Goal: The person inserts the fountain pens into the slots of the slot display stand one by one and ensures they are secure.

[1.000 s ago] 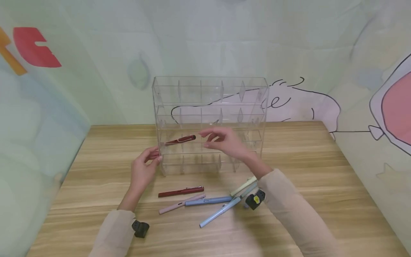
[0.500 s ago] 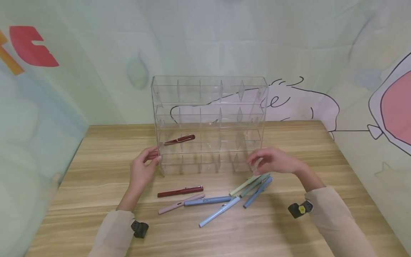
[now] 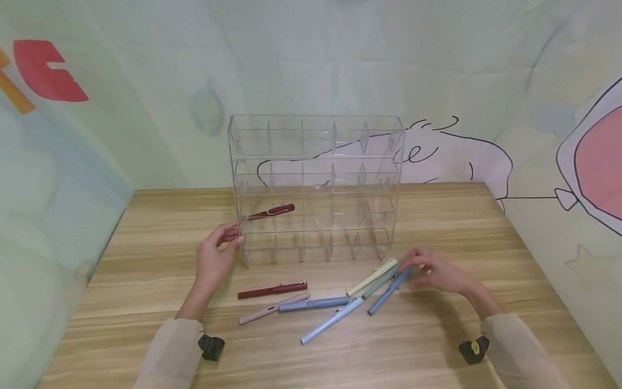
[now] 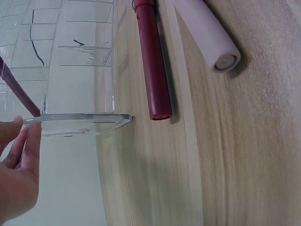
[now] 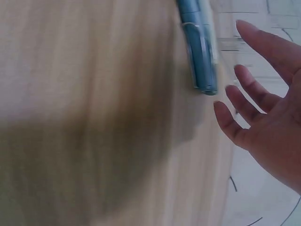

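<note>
My left hand (image 3: 216, 259) pinches the left side panel of a clear acrylic display rack (image 3: 318, 157); the left wrist view shows thumb and fingers on that panel's edge. A dark red pen (image 3: 271, 212) lies tilted in the rack's left part, second tier from the bottom. At the right of the table, my right hand (image 3: 439, 273) is beside the clip end of a blue pen (image 3: 390, 292). Its fingers are spread and hold nothing in the right wrist view. Against that pen lie a grey-green pen (image 3: 381, 281) and a pale yellow-green pen (image 3: 371, 276).
In front of the rack lie another dark red pen (image 3: 272, 290), a pink pen (image 3: 274, 309), a second blue pen (image 3: 313, 304) and a light blue pen (image 3: 332, 320). A printed cloth (image 3: 316, 59) hangs behind the wooden table (image 3: 170, 216).
My right hand has moved from in front of the rack, near the dark red pen inside, down and right to the blue pen. The left hand stays on the rack.
</note>
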`<state>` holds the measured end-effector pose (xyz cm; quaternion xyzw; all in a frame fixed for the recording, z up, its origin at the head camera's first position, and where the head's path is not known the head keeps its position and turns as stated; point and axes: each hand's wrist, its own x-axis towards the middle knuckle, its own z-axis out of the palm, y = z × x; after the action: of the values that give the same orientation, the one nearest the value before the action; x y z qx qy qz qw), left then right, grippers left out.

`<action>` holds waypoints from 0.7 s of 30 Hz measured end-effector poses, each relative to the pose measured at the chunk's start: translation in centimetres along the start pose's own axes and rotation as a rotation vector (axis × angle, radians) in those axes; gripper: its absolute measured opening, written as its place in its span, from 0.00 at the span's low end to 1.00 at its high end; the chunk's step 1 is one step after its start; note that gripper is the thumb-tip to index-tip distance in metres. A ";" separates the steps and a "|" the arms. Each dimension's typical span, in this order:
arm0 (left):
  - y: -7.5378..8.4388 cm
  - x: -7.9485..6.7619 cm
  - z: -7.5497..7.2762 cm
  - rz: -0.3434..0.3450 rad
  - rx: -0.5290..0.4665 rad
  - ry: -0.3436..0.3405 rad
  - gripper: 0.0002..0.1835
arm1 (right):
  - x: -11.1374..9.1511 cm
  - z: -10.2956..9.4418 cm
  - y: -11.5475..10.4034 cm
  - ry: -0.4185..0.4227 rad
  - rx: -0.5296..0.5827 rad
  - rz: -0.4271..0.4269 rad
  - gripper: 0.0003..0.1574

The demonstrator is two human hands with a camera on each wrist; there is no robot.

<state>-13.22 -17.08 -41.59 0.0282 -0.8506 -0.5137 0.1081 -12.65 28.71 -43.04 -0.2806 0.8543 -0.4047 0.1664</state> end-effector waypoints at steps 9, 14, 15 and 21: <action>0.0 0.0 0.0 -0.002 -0.011 -0.002 0.16 | -0.2 2.1 1.7 0.137 -0.068 -0.036 0.18; -0.1 0.0 0.0 -0.003 -0.019 -0.008 0.16 | -0.2 2.6 1.8 0.163 -0.101 -0.020 0.17; -0.1 0.0 0.0 -0.003 -0.020 -0.009 0.16 | -0.2 2.7 1.8 0.164 -0.103 -0.017 0.17; -0.1 0.0 0.0 0.013 -0.019 -0.001 0.16 | -0.4 2.9 1.7 0.168 -0.108 -0.016 0.15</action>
<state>-13.20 -17.12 -41.69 0.0212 -0.8459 -0.5212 0.1112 -11.47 28.10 -46.18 -0.2611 0.8834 -0.3817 0.0755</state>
